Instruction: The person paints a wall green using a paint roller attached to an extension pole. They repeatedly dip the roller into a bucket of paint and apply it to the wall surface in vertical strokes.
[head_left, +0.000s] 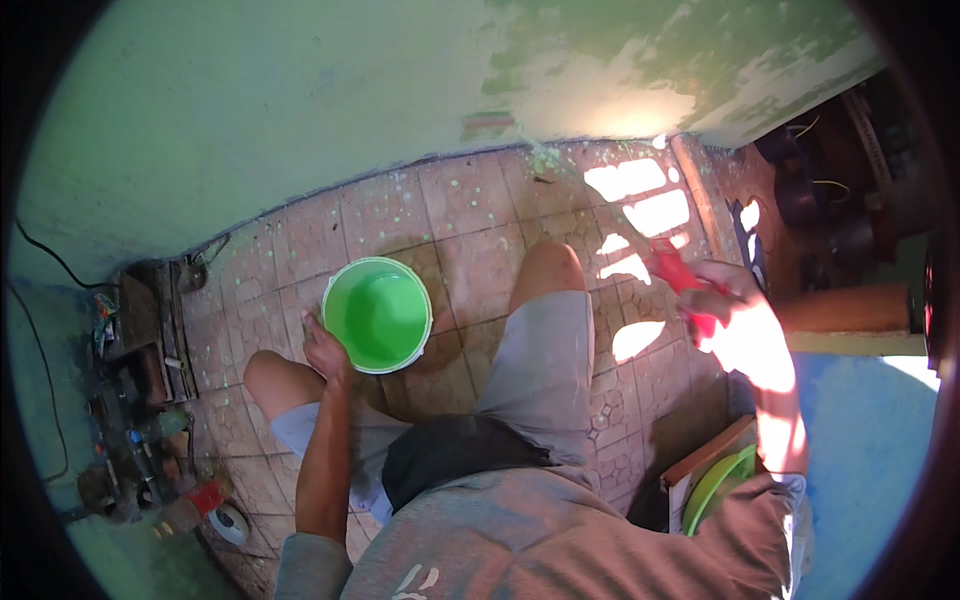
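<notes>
A round bucket (377, 315) of green liquid paint stands on the tiled floor in front of me. My left hand (326, 351) grips its wall on the left side. In my right hand (716, 296), at the right, is the red handle of a long-handled paint roller (679, 276). Its thin shaft runs up and left to the blurred roller head (487, 124), which is at the lower part of the wall (300, 97). The wall is pale green, with darker green patches at the upper right. Bright sunlight washes out part of my right hand and forearm.
Tools, a bottle with a red label (206, 496) and a roll of tape (228, 523) lie at the lower left by a wooden box (139, 319). A green basin (716, 484) is at the lower right. Dark containers (799, 199) stand at the right. Paint spots dot the floor tiles (382, 202).
</notes>
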